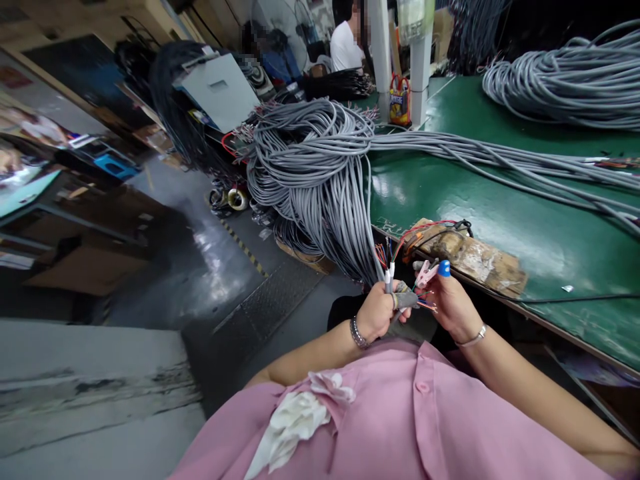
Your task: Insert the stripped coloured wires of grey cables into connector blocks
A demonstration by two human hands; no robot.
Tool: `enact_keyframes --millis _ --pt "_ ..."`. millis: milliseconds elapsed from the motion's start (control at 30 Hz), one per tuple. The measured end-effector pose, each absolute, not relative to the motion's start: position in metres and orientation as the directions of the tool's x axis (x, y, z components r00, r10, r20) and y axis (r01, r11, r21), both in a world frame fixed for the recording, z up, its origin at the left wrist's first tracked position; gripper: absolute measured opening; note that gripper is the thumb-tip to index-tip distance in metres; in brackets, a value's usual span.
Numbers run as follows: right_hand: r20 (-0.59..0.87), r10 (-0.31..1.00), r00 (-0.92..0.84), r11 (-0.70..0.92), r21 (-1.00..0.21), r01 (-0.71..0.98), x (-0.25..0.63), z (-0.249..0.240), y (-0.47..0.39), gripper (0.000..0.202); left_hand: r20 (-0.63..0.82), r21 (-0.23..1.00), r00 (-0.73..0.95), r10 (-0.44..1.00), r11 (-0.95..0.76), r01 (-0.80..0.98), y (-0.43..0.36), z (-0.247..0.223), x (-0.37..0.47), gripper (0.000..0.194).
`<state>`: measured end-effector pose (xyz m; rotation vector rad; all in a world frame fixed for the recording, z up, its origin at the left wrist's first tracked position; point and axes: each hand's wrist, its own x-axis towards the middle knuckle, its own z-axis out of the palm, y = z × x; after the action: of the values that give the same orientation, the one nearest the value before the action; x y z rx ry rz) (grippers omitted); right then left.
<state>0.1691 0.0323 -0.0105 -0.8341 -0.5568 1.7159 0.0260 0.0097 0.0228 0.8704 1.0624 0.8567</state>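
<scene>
L hand (377, 312) closed round grey cable ends (388, 281), pinching them btwn thumb & fingers; their white sleeves stick up at approx 1 o'clock of the grip, w/ coloured wires fanned out above. More stripped wires (427, 305) poke out at 3 o'clock of L hand, toward the R hand (450, 300). R hand's thumb, w/ blue cap (444, 268), & fingers pinch a pink clip (427, 274), at its 10–11 o'clock. Big cable bundle (320, 167) hangs off green table (565, 267) at 11 o'clock of L hand; wood block (483, 261) at 1 o'clock of R.
</scene>
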Motion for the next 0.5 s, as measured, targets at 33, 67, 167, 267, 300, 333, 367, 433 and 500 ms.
enact_keyframes --millis 33,67,167,267,300,333,367,433,500 --pt "-0.258 0.957 -0.131 -0.281 -0.717 -0.638 0.1677 -0.0083 0.0327 0.047 -0.355 0.904 0.261 0.898 0.401 -0.150 0.0095 0.0219 0.0260 0.030" --pt "-0.258 0.960 -0.103 -0.263 -0.717 -0.646 0.1665 -0.0065 0.0328 0.046 -0.355 0.905 0.267 0.896 0.400 -0.141 0.0094 0.0211 0.0259 0.030" --pt "-0.250 0.967 -0.058 -0.226 -0.723 -0.653 0.1642 -0.0040 0.0322 0.046 -0.363 0.908 0.272 0.891 0.404 -0.113 0.0091 0.0198 0.0254 0.031" --pt "-0.263 0.961 -0.080 -0.250 -0.717 -0.651 0.1642 -0.0054 0.0309 0.047 -0.365 0.909 0.278 0.889 0.405 -0.100 0.0090 0.0198 0.0249 0.031" --pt "-0.270 0.958 -0.098 -0.266 -0.707 -0.655 0.1647 -0.0063 0.0305 0.047 -0.360 0.911 0.282 0.889 0.400 -0.098 0.0088 0.0201 0.0247 0.031" --pt "-0.272 0.955 -0.121 -0.282 -0.694 -0.662 0.1654 -0.0072 0.0302 0.047 -0.355 0.913 0.287 0.890 0.396 -0.099 0.0084 0.0207 0.0244 0.031" --pt "-0.271 0.952 -0.144 -0.296 -0.680 -0.671 0.1664 -0.0080 0.0300 0.048 -0.352 0.913 0.292 0.889 0.394 -0.100 0.0078 0.0215 0.0239 0.031" --pt "-0.261 0.945 -0.198 -0.324 -0.654 -0.683 0.1686 -0.0086 0.0298 0.050 -0.355 0.910 0.302 0.885 0.401 -0.106 0.0056 0.0235 0.0228 0.030" --pt "-0.255 0.931 -0.262 -0.366 -0.630 -0.685 0.1711 -0.0076 0.0297 0.053 -0.356 0.906 0.301 0.885 0.405 -0.119 0.0022 0.0254 0.0212 0.030"
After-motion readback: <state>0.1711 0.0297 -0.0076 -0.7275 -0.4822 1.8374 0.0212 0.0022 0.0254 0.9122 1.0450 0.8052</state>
